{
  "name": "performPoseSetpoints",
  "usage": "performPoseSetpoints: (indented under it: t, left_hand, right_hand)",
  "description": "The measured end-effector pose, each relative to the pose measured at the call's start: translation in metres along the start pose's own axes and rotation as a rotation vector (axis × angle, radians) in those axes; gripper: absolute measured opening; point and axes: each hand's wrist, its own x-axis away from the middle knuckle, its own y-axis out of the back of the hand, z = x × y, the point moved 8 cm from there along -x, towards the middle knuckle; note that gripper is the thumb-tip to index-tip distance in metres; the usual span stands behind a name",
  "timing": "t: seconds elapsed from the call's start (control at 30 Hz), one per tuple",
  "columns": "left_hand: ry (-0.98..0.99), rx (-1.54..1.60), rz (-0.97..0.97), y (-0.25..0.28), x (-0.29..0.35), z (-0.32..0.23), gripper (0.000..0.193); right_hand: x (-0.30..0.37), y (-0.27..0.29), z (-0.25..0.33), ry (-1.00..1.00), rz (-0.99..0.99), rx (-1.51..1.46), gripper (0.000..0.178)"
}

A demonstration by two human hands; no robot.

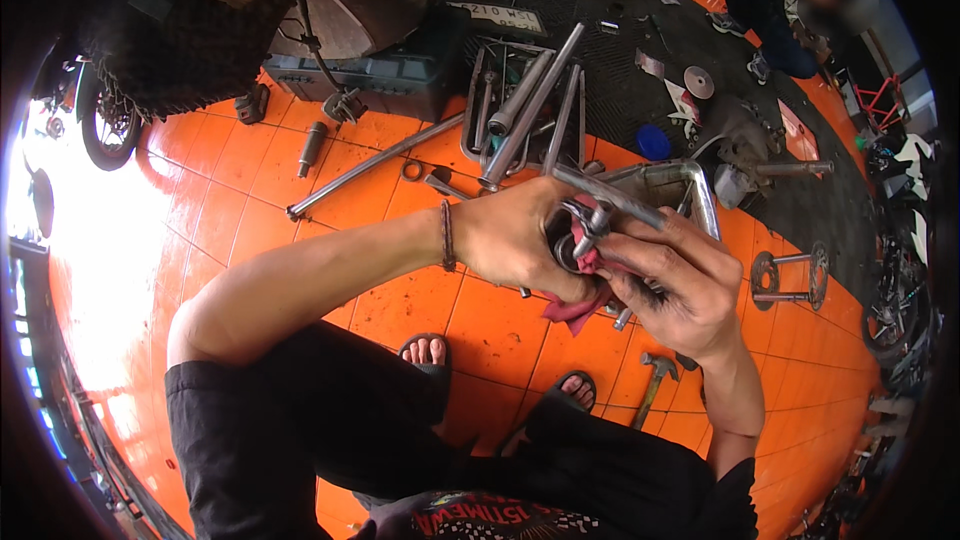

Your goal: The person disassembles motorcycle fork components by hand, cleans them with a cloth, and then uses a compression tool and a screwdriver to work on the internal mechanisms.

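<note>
My left hand (505, 235) is wrapped round a shiny round metal part (594, 224) with an open, ring-like end and a small lug on top. My right hand (690, 290) meets it from the other side, its fingers pinching a red cloth (575, 312) against the part's end. Some of the cloth hangs below my hands. The rest of the metal part is hidden by my fingers. Just beyond my hands stands a metal pan (705, 202), and long metal tubes (535, 105) lie across a tool tray (472, 120).
A hammer (655, 385) lies on the orange tiles near my right foot. A long rod (375, 168), a metal ring (411, 170) and a small cylinder (311, 148) lie to the left. Brake discs (765, 280) stand at right. Another person (765, 20) crouches far right.
</note>
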Motion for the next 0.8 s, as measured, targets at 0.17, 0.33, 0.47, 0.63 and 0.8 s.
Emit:
performPoseSetpoints:
  t: [0.17,0.33,0.47,0.63,0.8]
  left_hand:
    - [0.024,0.021,-0.018,-0.001,-0.002,-0.004,0.040]
    - [-0.020,-0.082,-0.354,-0.001,0.003,-0.004,0.045]
    - [-0.014,-0.166,-0.610,-0.005,0.010,-0.005,0.046]
    - [0.002,-0.201,-0.785,-0.015,0.018,-0.005,0.045]
    - [-0.031,-0.216,-0.813,-0.023,0.021,-0.007,0.043]
  right_hand:
    - [0.002,0.003,0.001,0.055,0.038,0.010,0.035]
    - [0.006,0.007,-0.002,-0.068,0.016,0.014,0.028]
    - [0.009,0.011,-0.008,-0.179,0.063,-0.032,0.020]
    - [0.011,0.010,-0.012,-0.189,0.042,-0.010,0.016]
    - [0.021,0.012,-0.006,-0.302,0.071,-0.021,0.015]
